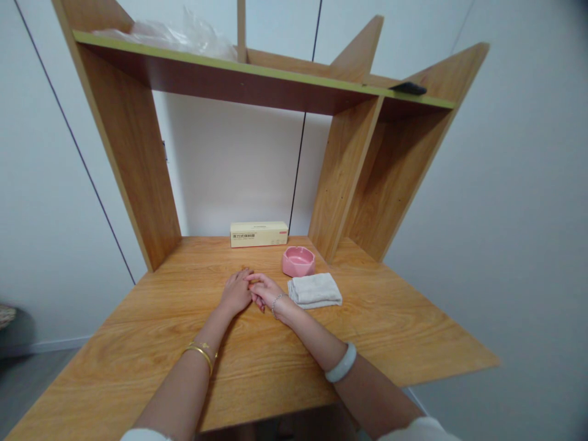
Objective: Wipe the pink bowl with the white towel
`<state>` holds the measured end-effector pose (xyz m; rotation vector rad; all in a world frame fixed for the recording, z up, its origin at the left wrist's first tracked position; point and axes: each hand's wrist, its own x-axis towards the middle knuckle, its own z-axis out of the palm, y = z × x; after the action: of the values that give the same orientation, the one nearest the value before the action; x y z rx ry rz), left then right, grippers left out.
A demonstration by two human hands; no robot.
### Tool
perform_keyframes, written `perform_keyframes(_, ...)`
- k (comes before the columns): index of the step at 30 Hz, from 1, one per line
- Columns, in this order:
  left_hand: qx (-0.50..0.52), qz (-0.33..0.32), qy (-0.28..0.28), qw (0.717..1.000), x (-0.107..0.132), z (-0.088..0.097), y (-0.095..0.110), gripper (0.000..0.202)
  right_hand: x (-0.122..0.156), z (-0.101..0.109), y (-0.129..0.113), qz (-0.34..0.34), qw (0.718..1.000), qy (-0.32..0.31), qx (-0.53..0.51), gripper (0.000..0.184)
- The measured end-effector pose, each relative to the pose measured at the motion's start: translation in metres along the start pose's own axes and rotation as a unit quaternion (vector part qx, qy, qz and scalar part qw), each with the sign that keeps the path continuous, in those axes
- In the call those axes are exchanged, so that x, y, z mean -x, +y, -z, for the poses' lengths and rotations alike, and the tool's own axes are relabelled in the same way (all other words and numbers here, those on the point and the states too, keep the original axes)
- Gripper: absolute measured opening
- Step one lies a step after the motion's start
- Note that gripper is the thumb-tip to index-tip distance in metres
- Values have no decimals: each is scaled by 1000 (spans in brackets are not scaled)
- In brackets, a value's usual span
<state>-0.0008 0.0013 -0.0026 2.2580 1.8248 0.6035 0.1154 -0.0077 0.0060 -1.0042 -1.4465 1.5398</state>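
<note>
The folded cloth (316,290) lies crosswise just right of the nearer right hand (268,291), whose slightly spread fingers (256,277) touch the left hand (236,293), its finger spread indeterminable

A wood-grain desk (395,324) bears a hutch (346,165) and 3 small items: a cream carton (259,236) at the back, a pink faceted ashtray (298,264) nearer the front, and a folded pale-gray towel (316,290) just before it. The hutch's green-edged shelf (285,72) holds 2 things, a crumpled clear plastic bag (184,38) at left and a flat black object (410,88) at right.
</note>
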Motion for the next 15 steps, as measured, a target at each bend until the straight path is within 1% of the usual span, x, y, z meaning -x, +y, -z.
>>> perform_keyframes(3, 24, 6, 13, 1000, -1, -1, -1, 50, 0, -1, 2, 11, 1000, 0, 16, 29)
perform_keyframes(6, 65, 14, 60, 996, -4, -3, -2, 52, -1, -3, 3, 38, 998, 4, 50, 29)
perform_keyframes(7, 81, 18, 79, 993, -5, -3, -2, 50, -1, -3, 2, 51, 996, 12, 68, 29)
perform_keyframes(9, 114, 19, 110, 987, -7, -2, -1, 43, -2, 1, -4, 90, 987, 50, 121, 27)
perform_keyframes(10, 129, 16, 121, 984, -7, 0, 1, 39, -2, 6, -10, 115, 978, 75, 158, 26)
perform_keyframes(12, 150, 9, 134, 979, -6, 6, 6, 30, -2, 20, -26, 167, 945, 127, 250, 23)
perform_keyframes(14, 152, 11, 132, 979, -2, 13, 15, 27, -1, 38, -46, 191, 897, 163, 363, 20)
perform_keyframes(15, 144, 12, 125, 982, 0, 17, 20, 29, 0, 48, -56, 186, 869, 178, 423, 20)
